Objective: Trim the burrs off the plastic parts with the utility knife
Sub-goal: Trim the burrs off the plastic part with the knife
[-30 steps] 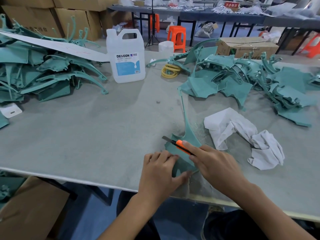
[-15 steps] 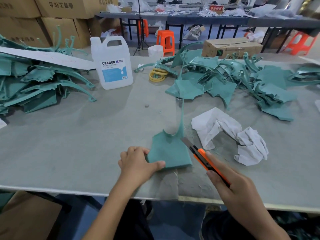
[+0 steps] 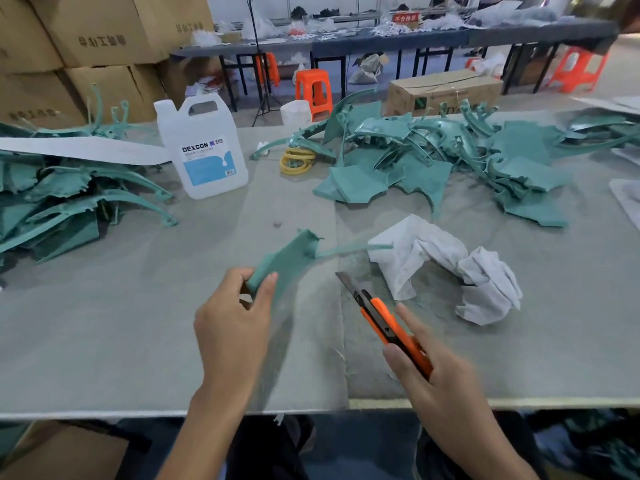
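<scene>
**Teal part raised in one hand, knife waiting in the other**

Standing by the grey surface (image 3: 104,323), I can see the left hand (image 3: 235,320) holding one teal plastic part (image 3: 287,261) just above it, tilted, with its shadow underneath. The thumb and fingers (image 3: 268,289) pinch the near end of the flat panel. A thin tail of the part runs off to the right, towards the crumpled white rag (image 3: 450,268).

The right hand (image 3: 440,375) is wrapped round the orange handle of the utility knife (image 3: 384,323). The blade is out and points up towards the part, but does not touch it.

The part looks light and thin. I'd judge the panel fairly stiff and the tail whippy, so the tail would likely flex away from a blade. The far edge looks ragged and might snag. The broad panel seems the sensible hold, with the fingers kept well back from the edge being cut.

Plenty is hard to read:
- The left fingertips are hidden behind the panel, and its underside cannot be seen.
- The back of the knife handle disappears into the palm.
- Both hands are slightly blurred.
- I cannot tell which edges carry burrs.
- The heap of parts at the left (image 3: 52,202) is cut off by the frame, and the pieces in the heap at the right (image 3: 450,157) overlap too much to count.
</scene>
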A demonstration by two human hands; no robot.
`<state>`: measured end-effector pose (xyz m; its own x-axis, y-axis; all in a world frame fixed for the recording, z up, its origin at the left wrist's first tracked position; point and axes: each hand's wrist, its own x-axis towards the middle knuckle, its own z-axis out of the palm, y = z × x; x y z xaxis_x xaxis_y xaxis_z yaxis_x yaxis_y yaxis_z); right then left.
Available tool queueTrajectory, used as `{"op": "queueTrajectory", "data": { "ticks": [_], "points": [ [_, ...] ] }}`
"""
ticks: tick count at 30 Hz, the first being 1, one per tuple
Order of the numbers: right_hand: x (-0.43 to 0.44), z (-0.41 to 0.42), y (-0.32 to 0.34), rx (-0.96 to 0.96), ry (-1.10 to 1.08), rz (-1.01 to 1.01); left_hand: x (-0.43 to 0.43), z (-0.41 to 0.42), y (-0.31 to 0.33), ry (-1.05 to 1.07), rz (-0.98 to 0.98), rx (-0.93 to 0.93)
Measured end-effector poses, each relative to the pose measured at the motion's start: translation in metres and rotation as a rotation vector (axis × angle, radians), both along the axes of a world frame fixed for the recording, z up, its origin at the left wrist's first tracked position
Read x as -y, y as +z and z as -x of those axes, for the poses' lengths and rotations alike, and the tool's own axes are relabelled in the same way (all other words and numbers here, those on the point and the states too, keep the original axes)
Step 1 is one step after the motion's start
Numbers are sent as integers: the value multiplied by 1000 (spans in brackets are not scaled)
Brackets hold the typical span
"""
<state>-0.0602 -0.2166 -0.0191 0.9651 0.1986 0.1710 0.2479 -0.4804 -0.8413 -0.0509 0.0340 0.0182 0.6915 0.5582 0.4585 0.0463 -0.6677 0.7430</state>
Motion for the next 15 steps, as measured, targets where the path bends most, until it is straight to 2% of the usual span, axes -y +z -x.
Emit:
{"op": "queueTrajectory", "data": {
  "ticks": [3,7,10,12,15],
  "points": [
    [-18,-1,9,24,29,-15,2,6,-13,-39,-91,-69],
    [-46,0,21,31,88,-47,4,13,-25,-91,-71,-119],
    [-56,-2,26,-7,160,39,3,16,-26,-138,-61,-118],
    [-56,-4,30,30,189,149,2,18,-26,-148,-54,-123],
    [-51,-8,35,66,190,198,1,19,-29,-156,-20,-127]
  ]
}}
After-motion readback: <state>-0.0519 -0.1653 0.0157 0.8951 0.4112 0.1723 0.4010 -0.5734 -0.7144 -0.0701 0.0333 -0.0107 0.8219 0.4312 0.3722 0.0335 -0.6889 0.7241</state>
